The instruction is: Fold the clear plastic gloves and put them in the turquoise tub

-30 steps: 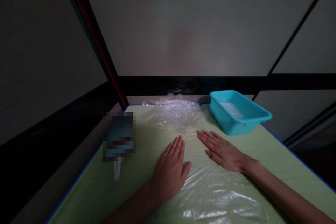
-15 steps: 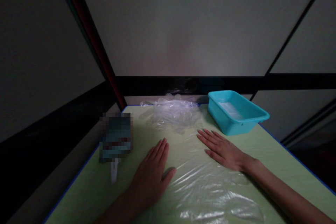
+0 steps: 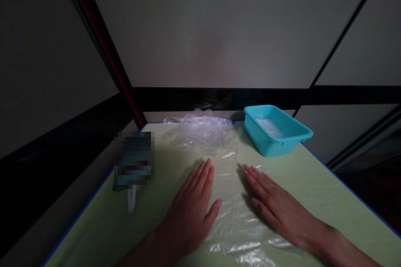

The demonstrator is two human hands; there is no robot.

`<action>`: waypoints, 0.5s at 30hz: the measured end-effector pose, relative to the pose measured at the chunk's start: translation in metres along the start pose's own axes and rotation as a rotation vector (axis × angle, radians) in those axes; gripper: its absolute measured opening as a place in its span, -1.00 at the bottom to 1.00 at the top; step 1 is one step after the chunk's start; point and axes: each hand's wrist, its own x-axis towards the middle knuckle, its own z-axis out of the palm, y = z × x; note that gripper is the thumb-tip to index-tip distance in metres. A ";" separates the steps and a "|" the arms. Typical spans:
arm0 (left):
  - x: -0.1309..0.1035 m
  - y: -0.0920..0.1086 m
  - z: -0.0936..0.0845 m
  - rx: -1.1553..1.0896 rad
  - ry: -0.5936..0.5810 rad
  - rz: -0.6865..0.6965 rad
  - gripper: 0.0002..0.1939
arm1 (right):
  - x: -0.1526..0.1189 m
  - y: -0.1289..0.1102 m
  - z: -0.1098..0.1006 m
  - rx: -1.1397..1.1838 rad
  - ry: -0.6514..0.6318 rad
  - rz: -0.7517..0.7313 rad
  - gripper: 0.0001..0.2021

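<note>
A thin, wrinkled sheet of clear plastic [image 3: 233, 227] lies flat on the pale green table [image 3: 316, 187] between my hands. My left hand [image 3: 191, 208] is palm down at the sheet's left side, its fingers stretched out and the thumb apart. On the other side, my right hand [image 3: 278, 204] is tilted over the sheet with straight fingers, a shadow beneath them; whether it touches the plastic I cannot tell. Neither hand grips anything. Beyond my fingertips sits a crumpled heap of clear plastic [image 3: 205, 131] with rounded, finger-like ends.
A turquoise basin [image 3: 278, 146] with a whitish flat item [image 3: 270, 128] inside stands at the back right. At the left edge lies a dark, blurred-out object [image 3: 134, 162] with a white strip [image 3: 131, 200] below it. Light wall panels [image 3: 219, 33] rise behind the table.
My right hand has come nearer to me and tipped onto its side, its fingers turned further forward. My left hand has shifted slightly right. The view has moved a little.
</note>
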 end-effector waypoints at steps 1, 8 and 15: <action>0.003 0.010 -0.003 -0.016 -0.031 0.022 -0.40 | -0.003 -0.003 0.003 -0.017 0.002 0.004 -0.42; 0.015 0.055 0.013 -0.137 -0.104 0.150 -0.39 | -0.010 -0.006 0.018 -0.113 0.060 0.043 -0.42; 0.015 0.054 0.027 -0.193 -0.155 0.150 -0.35 | -0.013 -0.002 0.025 -0.109 0.089 0.028 -0.42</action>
